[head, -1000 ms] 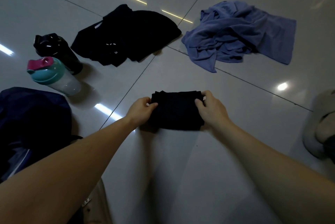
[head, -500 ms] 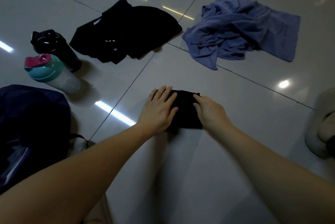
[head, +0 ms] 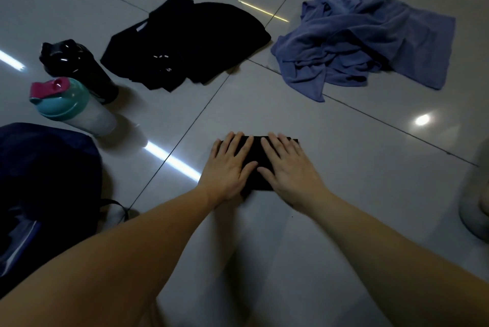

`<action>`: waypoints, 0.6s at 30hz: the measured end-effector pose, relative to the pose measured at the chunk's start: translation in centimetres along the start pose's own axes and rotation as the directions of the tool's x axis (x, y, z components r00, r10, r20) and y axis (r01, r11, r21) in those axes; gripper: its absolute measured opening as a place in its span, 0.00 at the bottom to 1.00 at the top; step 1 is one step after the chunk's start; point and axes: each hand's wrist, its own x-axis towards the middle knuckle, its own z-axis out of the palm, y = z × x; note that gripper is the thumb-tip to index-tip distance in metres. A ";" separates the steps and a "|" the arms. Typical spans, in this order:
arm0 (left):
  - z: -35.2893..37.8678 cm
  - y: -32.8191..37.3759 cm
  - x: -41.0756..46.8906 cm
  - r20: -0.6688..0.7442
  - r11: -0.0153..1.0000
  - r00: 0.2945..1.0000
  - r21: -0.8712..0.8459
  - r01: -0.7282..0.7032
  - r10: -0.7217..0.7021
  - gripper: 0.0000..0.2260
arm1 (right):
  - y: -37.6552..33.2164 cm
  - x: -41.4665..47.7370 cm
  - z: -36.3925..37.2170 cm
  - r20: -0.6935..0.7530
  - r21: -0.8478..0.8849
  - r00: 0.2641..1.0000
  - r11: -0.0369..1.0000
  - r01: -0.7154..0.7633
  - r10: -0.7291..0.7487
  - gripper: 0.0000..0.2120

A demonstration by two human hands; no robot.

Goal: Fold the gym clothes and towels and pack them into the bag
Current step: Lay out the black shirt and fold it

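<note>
Centrally, I observed both hands laid flat on one folded black garment [head: 256, 150], which lay on the tiled floor [head: 357, 167] directly ahead of the person.

1. Left hand [head: 228, 167]: palm down, fingers straight and slightly fanned, pressing on the left half of the garment. The fingertips reached its far edge.
2. Right hand [head: 288, 167]: palm down, fingers straight and slightly fanned, pressing on the right half. The two thumbs lay close together over the middle of the cloth.
3. Folded garment: a compact dark rectangle, flat on the floor, visible between the hands, along the far edge and at the near edge below the thumbs.

Items recorded farther off:

- A loose black clothing pile [head: 195, 40] lay beyond the hands to the left, unfolded, with small white markings showing.
- A crumpled blue towel [head: 370, 40] lay beyond the hands to the right, well apart from the black pile.
- A dark navy bag [head: 47, 181] sat at the left edge, beside the left forearm.
- A shaker bottle [head: 74, 109] with a teal lid and pink cap stood just beyond the bag, with a black bottle [head: 76, 64] just behind it.
- A pale grey object [head: 476, 194] was cut off by the right edge; I could not identify it.
</note>
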 end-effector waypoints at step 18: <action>0.4 1.7 -4.3 0.060 0.987 0.986 0.036 0.156 -0.158 0.40 | -1.6 -3.9 0.4 0.124 0.046 0.969 0.975 -0.219 0.212 0.41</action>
